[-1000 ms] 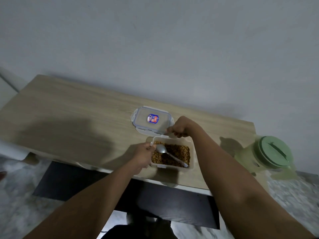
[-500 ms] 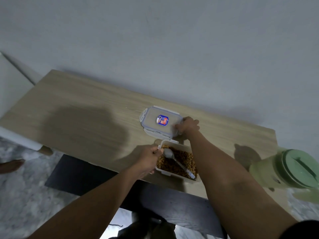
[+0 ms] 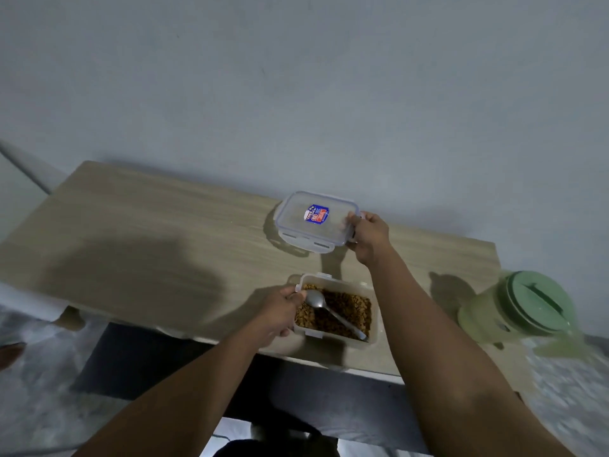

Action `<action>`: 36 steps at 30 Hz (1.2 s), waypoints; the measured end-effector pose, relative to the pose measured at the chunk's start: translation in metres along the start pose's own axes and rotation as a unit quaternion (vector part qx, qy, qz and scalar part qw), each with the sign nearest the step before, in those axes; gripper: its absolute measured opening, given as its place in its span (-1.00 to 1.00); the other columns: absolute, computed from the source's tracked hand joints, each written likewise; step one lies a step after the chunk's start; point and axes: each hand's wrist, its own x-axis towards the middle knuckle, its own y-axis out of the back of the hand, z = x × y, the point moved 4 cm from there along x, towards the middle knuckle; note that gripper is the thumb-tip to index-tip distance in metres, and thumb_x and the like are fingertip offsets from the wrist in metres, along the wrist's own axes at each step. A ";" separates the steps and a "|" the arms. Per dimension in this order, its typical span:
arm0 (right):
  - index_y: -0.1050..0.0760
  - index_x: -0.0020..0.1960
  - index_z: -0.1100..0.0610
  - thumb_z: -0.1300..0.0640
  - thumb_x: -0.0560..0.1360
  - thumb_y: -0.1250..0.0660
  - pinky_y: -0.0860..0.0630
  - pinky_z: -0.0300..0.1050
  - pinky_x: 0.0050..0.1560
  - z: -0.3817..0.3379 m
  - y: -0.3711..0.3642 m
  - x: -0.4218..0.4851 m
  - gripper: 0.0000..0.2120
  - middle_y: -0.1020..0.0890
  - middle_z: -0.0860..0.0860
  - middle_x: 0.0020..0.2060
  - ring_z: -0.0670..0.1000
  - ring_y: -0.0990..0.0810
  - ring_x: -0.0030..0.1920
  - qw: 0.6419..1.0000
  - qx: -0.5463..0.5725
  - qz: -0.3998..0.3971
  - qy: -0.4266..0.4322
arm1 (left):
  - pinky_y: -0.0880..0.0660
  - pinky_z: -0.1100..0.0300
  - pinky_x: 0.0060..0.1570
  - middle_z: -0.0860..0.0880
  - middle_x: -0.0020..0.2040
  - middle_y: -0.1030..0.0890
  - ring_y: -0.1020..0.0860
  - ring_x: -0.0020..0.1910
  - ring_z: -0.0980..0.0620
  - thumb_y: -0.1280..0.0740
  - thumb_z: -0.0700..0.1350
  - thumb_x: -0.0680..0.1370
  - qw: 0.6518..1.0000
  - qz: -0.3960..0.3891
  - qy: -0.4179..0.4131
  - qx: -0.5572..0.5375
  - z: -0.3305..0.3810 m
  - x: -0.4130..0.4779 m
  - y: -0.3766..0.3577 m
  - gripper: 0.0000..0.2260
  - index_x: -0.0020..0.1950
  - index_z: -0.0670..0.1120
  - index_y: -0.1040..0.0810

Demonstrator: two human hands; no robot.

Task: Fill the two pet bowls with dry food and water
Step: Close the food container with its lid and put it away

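An open clear plastic container (image 3: 374, 328) of brown dry food stands near the front edge of the wooden table (image 3: 148, 245). A metal spoon (image 3: 333, 311) lies in the food. My left hand (image 3: 280, 311) grips the container's left rim. My right hand (image 3: 367, 237) holds the right edge of the clear lid (image 3: 316, 222), which bears a blue and red sticker and is lifted a little above the table, behind the container. No pet bowls are in view.
A pale green pitcher (image 3: 524, 308) with a green lid stands at the table's right end. A grey wall rises right behind the table. A dark mat (image 3: 141, 361) lies on the marbled floor under the table's front edge.
My right hand has carried the lid farther back and to the right, lifting it off the table. My left hand stays on the container's rim. The view has shifted slightly.
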 end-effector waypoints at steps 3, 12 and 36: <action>-0.48 -0.01 0.12 0.24 0.59 -0.33 -0.55 0.01 -0.17 -0.006 0.027 -0.015 -0.95 -0.62 0.09 -0.17 0.07 -0.57 -0.23 1.000 0.005 -0.011 0.006 | -0.32 0.23 -0.43 -0.04 -0.20 -0.60 -0.43 -0.37 0.08 -0.38 0.02 0.59 0.999 0.009 0.009 -0.033 0.000 -0.007 0.009 -0.71 0.28 -0.02 -0.54; -0.49 -0.10 0.12 0.22 0.60 -0.32 -0.57 -0.10 -0.38 0.038 0.111 -0.059 -0.90 -0.60 0.14 -0.20 0.09 -0.56 -0.30 0.998 -0.054 -0.021 -0.038 | -0.29 0.22 -0.45 -0.11 -0.15 -0.58 -0.42 -0.41 0.06 -0.24 0.02 0.64 0.991 0.076 -0.039 -0.106 0.016 -0.007 0.021 -0.67 0.10 -0.23 -0.62; -0.57 0.08 0.17 0.11 0.51 -0.44 -0.62 0.00 -0.30 0.080 0.129 -0.091 -0.81 -0.65 0.17 -0.03 0.15 -0.64 -0.11 0.961 -0.261 0.087 0.032 | -0.33 0.46 -0.58 -0.12 -0.14 -0.60 -0.45 -0.35 0.08 -0.40 -0.14 0.58 0.995 0.066 -0.069 0.007 -0.001 -0.027 0.020 -0.78 0.11 -0.28 -0.62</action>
